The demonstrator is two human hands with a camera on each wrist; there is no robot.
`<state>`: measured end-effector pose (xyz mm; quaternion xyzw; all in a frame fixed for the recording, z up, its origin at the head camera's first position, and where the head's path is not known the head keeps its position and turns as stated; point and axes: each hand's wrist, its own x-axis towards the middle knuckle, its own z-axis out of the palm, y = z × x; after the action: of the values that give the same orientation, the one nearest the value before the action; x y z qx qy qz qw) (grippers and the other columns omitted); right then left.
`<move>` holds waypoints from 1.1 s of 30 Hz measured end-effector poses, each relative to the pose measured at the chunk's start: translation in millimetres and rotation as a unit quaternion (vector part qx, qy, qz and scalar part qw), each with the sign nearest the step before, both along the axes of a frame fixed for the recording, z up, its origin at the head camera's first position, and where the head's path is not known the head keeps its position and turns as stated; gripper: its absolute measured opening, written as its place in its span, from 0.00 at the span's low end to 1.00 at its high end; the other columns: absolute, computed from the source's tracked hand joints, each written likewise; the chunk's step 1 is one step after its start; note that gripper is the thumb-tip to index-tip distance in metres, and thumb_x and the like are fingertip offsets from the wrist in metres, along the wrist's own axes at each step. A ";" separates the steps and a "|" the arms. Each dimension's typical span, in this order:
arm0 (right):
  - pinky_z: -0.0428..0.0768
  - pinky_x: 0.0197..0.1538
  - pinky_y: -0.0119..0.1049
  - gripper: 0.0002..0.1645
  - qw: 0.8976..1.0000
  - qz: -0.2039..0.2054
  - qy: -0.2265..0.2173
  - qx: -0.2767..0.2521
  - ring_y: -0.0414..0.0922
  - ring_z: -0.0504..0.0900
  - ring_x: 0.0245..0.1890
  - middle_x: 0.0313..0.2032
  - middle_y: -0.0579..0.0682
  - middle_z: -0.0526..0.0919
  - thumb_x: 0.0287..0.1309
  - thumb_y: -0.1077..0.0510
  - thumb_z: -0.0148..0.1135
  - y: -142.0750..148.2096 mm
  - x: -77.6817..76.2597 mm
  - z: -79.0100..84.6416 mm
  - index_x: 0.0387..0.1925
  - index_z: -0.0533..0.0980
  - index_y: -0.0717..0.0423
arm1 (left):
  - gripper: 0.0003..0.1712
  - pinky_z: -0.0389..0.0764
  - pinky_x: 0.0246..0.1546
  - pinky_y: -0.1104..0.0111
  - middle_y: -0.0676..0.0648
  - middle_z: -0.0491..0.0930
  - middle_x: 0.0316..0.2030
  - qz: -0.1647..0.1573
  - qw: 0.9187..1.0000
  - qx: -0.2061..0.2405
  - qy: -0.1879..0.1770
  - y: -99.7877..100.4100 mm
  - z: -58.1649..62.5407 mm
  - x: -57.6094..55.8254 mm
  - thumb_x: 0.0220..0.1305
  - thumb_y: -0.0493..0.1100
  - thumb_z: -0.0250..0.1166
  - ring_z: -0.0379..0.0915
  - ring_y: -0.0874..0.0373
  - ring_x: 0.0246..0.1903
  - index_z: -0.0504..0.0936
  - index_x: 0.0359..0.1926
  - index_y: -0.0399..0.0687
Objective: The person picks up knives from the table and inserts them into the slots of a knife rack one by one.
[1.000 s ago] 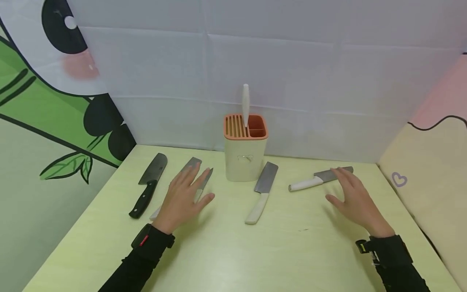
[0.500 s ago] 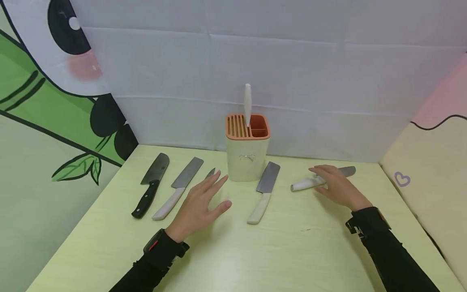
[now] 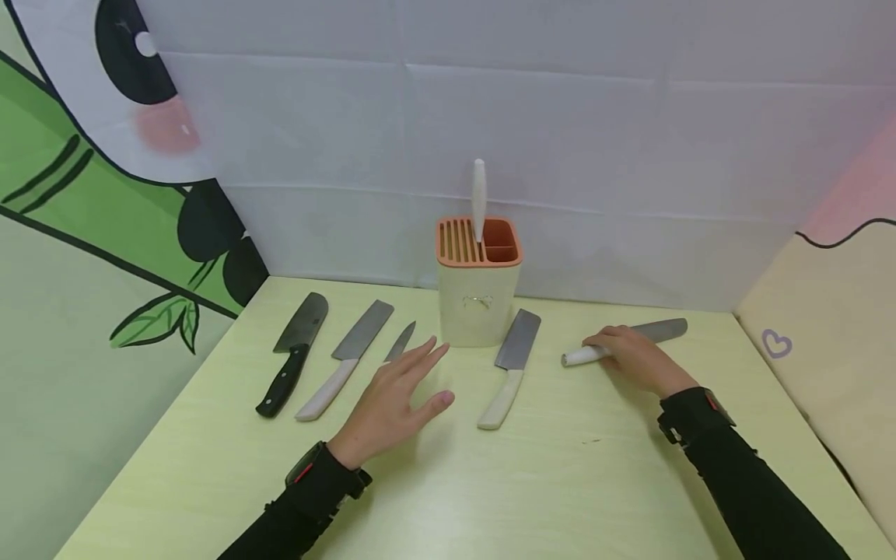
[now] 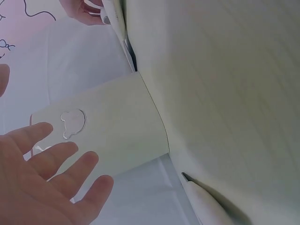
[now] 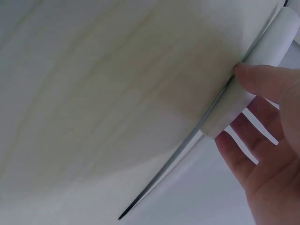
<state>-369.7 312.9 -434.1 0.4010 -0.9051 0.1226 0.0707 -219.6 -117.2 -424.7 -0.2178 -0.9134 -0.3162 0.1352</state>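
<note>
At the right of the table, my right hand (image 3: 640,362) grips the white handle of a kitchen knife (image 3: 665,330). The right wrist view shows my thumb on one side of the handle (image 5: 267,42) and my fingers on the other, with the blade lying low along the tabletop. My left hand (image 3: 392,400) is spread with nothing in it, held over the table left of centre. A small knife (image 3: 401,342) lies just beyond it, its handle hidden behind that hand. Between the hands lies a white-handled cleaver (image 3: 514,342).
A cream knife holder (image 3: 476,307) with an orange slotted top stands at the back against the wall sheet. One white handle (image 3: 479,194) sticks up from it. Farther left lie a pale-handled cleaver (image 3: 364,330) and a black-handled knife (image 3: 280,381).
My right hand has moved left and down onto the knife handle and closed around it. My left hand has shifted right, uncovering the pale-handled cleaver and part of the small knife.
</note>
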 end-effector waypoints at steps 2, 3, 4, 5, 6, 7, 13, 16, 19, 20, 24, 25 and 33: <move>0.85 0.52 0.54 0.21 1.000 0.002 0.003 0.002 0.59 0.85 0.48 0.47 0.59 0.87 0.59 0.75 0.72 -1.1 -0.5 -0.3 0.55 0.84 0.65 | 0.41 0.66 0.72 0.35 0.41 0.65 0.79 -0.001 1.000 0.002 -0.005 0.0 -0.2 0.2 0.75 0.60 0.66 0.64 0.39 0.76 0.66 0.81 0.55; 0.85 0.52 0.54 0.21 1.000 0.002 0.004 0.002 0.59 0.85 0.47 0.46 0.59 0.87 0.59 0.75 0.72 -1.5 -0.7 -0.4 0.54 0.84 0.64 | 0.41 0.66 0.72 0.35 0.41 0.65 0.79 -0.001 1.000 0.002 -0.007 0.0 -0.3 0.3 0.75 0.60 0.66 0.64 0.39 0.76 0.66 0.81 0.55; 0.86 0.51 0.53 0.21 1.000 0.001 0.003 0.002 0.59 0.85 0.47 0.46 0.59 0.87 0.58 0.75 0.72 -1.8 -0.8 -0.4 0.54 0.85 0.64 | 0.41 0.66 0.72 0.35 0.41 0.65 0.79 -0.002 1.000 0.003 -0.009 -0.1 -0.4 0.5 0.75 0.60 0.66 0.63 0.39 0.76 0.66 0.81 0.55; 0.86 0.51 0.53 0.21 1.000 0.000 0.004 0.002 0.58 0.85 0.47 0.45 0.58 0.87 0.58 0.75 0.73 -1.9 -1.0 -0.9 0.53 0.85 0.64 | 0.41 0.66 0.72 0.35 0.41 0.65 0.79 -0.002 1.000 0.003 -0.010 -0.1 -0.6 0.5 0.75 0.60 0.65 0.63 0.39 0.76 0.66 0.81 0.55; 0.86 0.51 0.53 0.21 1.000 -0.002 0.004 0.002 0.58 0.85 0.46 0.45 0.58 0.86 0.58 0.75 0.73 -2.0 -1.2 -1.4 0.53 0.85 0.63 | 0.41 0.66 0.72 0.35 0.42 0.65 0.79 -0.002 1.000 0.003 -0.010 -0.2 -0.8 0.5 0.75 0.60 0.65 0.63 0.39 0.76 0.66 0.81 0.55; 0.86 0.51 0.53 0.21 1.000 -0.002 0.004 0.003 0.58 0.85 0.46 0.45 0.58 0.86 0.58 0.75 0.74 -1.9 -1.3 -2.0 0.53 0.85 0.63 | 0.41 0.66 0.72 0.35 0.42 0.64 0.79 -0.002 1.000 0.003 -0.010 -0.3 -1.0 0.5 0.75 0.60 0.65 0.63 0.38 0.76 0.66 0.82 0.55; 0.87 0.48 0.51 0.23 1.000 0.002 0.019 0.004 0.56 0.86 0.45 0.44 0.56 0.86 0.54 0.74 0.77 -0.1 -0.9 -5.3 0.52 0.85 0.61 | 0.41 0.66 0.72 0.35 0.43 0.64 0.80 0.001 1.000 0.003 -0.013 -1.9 -2.6 0.1 0.75 0.61 0.65 0.63 0.38 0.76 0.66 0.82 0.55; 0.87 0.47 0.50 0.24 1.000 0.005 0.028 0.007 0.55 0.86 0.44 0.44 0.55 0.85 0.53 0.74 0.78 0.6 1.1 -2.3 0.51 0.84 0.61 | 0.41 0.66 0.72 0.35 0.43 0.63 0.80 0.004 1.000 0.003 -0.015 -2.7 -2.5 -0.5 0.76 0.61 0.65 0.63 0.39 0.77 0.65 0.82 0.56; 0.87 0.46 0.49 0.25 0.999 0.006 0.040 0.011 0.54 0.86 0.44 0.44 0.54 0.85 0.53 0.74 0.77 1.8 3.7 4.2 0.53 0.84 0.59 | 0.40 0.66 0.72 0.35 0.43 0.64 0.80 0.006 1.000 0.007 -0.015 -3.8 -2.4 -1.3 0.76 0.61 0.65 0.63 0.40 0.77 0.66 0.82 0.55; 0.87 0.46 0.49 0.25 0.999 0.007 0.045 0.010 0.54 0.86 0.44 0.45 0.54 0.84 0.54 0.74 0.77 1.9 4.6 7.0 0.53 0.83 0.59 | 0.40 0.66 0.72 0.35 0.43 0.64 0.80 0.007 1.000 0.009 -0.015 -4.2 -2.4 -1.4 0.76 0.60 0.65 0.63 0.40 0.77 0.66 0.82 0.55; 0.86 0.45 0.48 0.27 0.998 0.004 0.058 0.009 0.54 0.84 0.45 0.46 0.55 0.83 0.56 0.74 0.75 2.3 7.3 21.1 0.57 0.81 0.59 | 0.40 0.67 0.73 0.36 0.44 0.64 0.80 0.003 1.000 0.019 -0.017 -5.0 -1.9 -1.9 0.76 0.60 0.65 0.63 0.42 0.77 0.66 0.81 0.55; 0.86 0.46 0.49 0.27 0.998 0.002 0.058 0.006 0.55 0.84 0.45 0.46 0.56 0.83 0.57 0.73 0.75 2.0 8.1 25.1 0.58 0.80 0.60 | 0.40 0.67 0.73 0.37 0.44 0.64 0.80 0.002 1.000 0.021 -0.018 -5.1 -1.8 -1.9 0.76 0.60 0.65 0.63 0.42 0.77 0.66 0.81 0.55; 0.86 0.45 0.51 0.28 0.997 -0.003 0.068 -0.039 0.54 0.83 0.44 0.47 0.56 0.81 0.59 0.75 0.72 -7.1 20.1 55.7 0.60 0.78 0.61 | 0.40 0.68 0.73 0.39 0.44 0.64 0.80 0.001 1.000 0.020 -0.011 -7.0 -2.6 -2.8 0.76 0.60 0.66 0.63 0.43 0.77 0.66 0.81 0.55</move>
<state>-349.6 305.8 -378.4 0.4022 -0.8940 0.1305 0.1482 -222.4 -124.2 -427.3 -0.2107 -0.9086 -0.3362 0.1301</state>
